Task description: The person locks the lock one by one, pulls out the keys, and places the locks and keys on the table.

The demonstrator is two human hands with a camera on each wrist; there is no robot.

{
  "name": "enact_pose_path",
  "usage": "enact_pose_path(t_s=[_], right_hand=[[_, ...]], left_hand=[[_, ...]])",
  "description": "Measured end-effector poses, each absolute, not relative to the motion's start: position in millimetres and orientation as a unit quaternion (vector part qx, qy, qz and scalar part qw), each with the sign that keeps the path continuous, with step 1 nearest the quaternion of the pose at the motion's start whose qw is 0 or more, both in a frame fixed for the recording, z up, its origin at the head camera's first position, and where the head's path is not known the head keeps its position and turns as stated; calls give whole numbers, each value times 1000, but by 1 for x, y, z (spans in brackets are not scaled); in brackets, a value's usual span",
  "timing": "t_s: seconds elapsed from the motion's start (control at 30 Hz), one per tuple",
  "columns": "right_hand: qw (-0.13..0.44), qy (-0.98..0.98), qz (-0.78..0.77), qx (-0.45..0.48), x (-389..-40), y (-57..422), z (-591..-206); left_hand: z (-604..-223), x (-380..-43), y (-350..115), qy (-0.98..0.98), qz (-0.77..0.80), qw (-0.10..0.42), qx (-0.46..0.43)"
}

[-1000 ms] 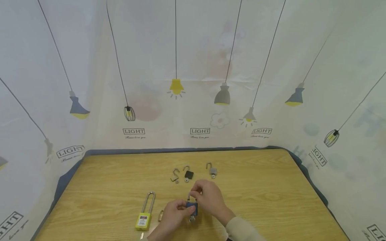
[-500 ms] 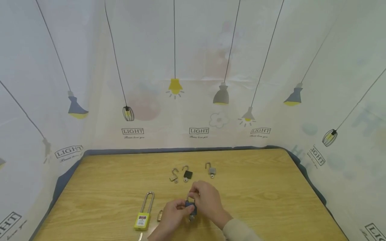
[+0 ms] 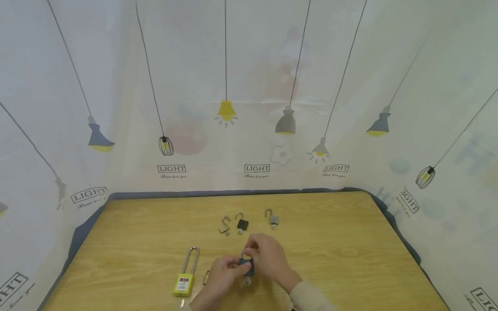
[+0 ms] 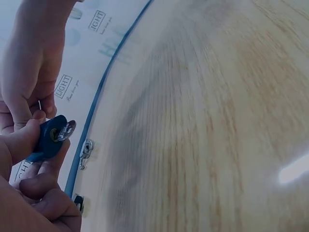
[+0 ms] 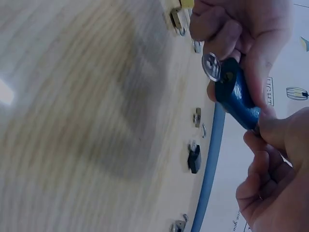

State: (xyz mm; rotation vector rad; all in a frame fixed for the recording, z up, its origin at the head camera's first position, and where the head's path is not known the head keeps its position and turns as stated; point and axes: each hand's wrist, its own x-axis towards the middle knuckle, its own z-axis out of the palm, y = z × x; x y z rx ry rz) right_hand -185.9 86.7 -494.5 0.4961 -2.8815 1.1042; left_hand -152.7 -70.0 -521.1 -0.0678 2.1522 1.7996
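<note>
In the head view, my left hand (image 3: 223, 275) grips a blue padlock (image 3: 250, 268) by its body, with the thumb across the front. My right hand (image 3: 268, 255) pinches the top of its metal shackle (image 3: 242, 255). A silvery key (image 3: 247, 281) sticks out of the keyhole at the padlock's lower end. In the left wrist view, the key (image 4: 66, 130) stands in the keyhole facing the camera. The right wrist view has the blue padlock (image 5: 237, 99) between both hands; fingers hide most of the shackle, so I cannot tell whether it is locked.
A long-shackled yellow padlock (image 3: 183, 283) lies left on the wooden table (image 3: 350, 255). A small brass padlock (image 3: 206, 277) is partly behind my left hand. Farther back lie a brassy padlock (image 3: 224, 228), a black padlock (image 3: 243, 224) and a grey padlock (image 3: 274, 219), shackles open, with keys.
Both hands stay at nearly the same spot with the blue padlock. It has tilted slightly in the fingers, and less of its shackle shows now than a second ago.
</note>
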Motion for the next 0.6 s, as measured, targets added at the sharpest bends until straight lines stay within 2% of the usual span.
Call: enact_pose_path(t_s=[0.27, 0.6], right_hand=[[-20, -914, 364, 177, -188, 90, -491], [-25, -911, 365, 190, -190, 90, -491]], left_hand=[[-526, -152, -73, 755, 630, 181, -10], [-520, -150, -76, 754, 632, 180, -2]])
